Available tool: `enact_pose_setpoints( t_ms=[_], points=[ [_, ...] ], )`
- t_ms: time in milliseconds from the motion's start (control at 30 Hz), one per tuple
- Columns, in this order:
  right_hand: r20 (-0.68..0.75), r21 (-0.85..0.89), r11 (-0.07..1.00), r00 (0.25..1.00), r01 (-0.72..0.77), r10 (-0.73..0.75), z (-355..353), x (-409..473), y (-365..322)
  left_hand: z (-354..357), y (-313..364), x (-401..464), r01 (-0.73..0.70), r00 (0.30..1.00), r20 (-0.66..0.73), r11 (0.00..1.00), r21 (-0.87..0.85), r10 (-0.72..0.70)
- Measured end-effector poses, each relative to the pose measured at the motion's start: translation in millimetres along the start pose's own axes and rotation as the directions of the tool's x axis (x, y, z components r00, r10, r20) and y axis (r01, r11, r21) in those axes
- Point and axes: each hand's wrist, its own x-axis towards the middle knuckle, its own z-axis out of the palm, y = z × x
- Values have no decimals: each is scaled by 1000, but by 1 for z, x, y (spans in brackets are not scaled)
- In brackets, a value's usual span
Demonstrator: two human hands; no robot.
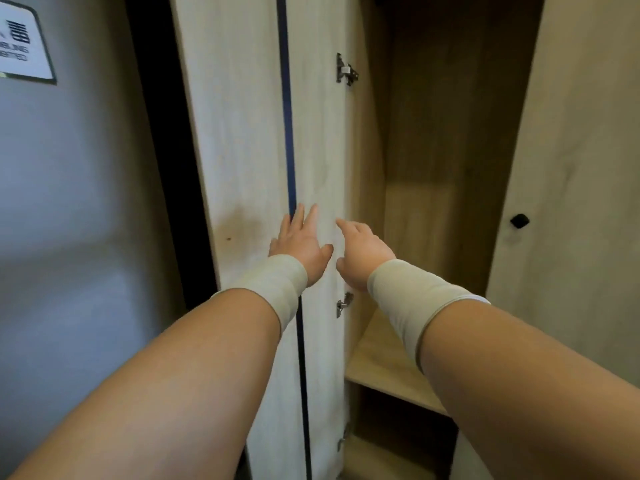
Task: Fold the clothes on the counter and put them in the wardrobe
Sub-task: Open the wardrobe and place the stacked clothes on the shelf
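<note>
Head view, looking forward and down: both of the person's arms reached out toward a wardrobe (433, 168). The left hand (299, 245) had its grip spread wide, fingers straight and fanned, flat against or just short of the pale wooden panel (318, 150) in front of it; contact could not be told for sure. It held nothing. The right hand (362, 252) was just beside it, index finger stretched toward the same panel's edge, the other fingers loosely curled, and its grip was likewise empty. Each wrist wore a beige elastic band, the left band (277, 284) and the right band (405, 299), with bare forearms below.

A thin dark vertical gap (289, 133) ran between that panel and a second pale panel (235, 133) to its left. Two metal hinges sat on the panel's right edge, an upper hinge (345, 70) and a lower hinge (343, 304), with a third near the bottom only partly visible.

To the right the wardrobe stood open. Its tall compartment showed bare wooden walls, and the light wooden shelf (381, 362) at its base carried nothing visible. Below the shelf was a darker compartment, its contents too shadowed to make out. No clothes showed anywhere in view. The open door (571, 202) on the far right bore a small black knob (519, 221).

On the far left was a grey-blue wall (69, 202) with a white sign (24, 43) in a dark border, its lettering blurred.
</note>
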Motion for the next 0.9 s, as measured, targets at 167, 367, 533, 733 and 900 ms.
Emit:
enact_pose_setpoints(
  t_ms=[167,367,533,733,900],
  points=[
    [-109,-20,980,975,-199,196,-43,-11,92,43,87,20,-166,984,65,985,-38,169],
    [-168,-53,924,916,-378,365,-97,-23,220,104,204,52,-274,951,113,954,-118,287],
    [-155,-87,919,916,-385,369,-124,-14,310,151,280,82,-278,942,156,951,-135,297],
    [-83,-53,960,959,-276,271,-129,26,361,183,312,109,-206,958,183,972,-109,223],
    [-9,17,982,983,-186,186,-112,43,357,192,304,112,-127,975,181,991,-36,132]
  ],
)
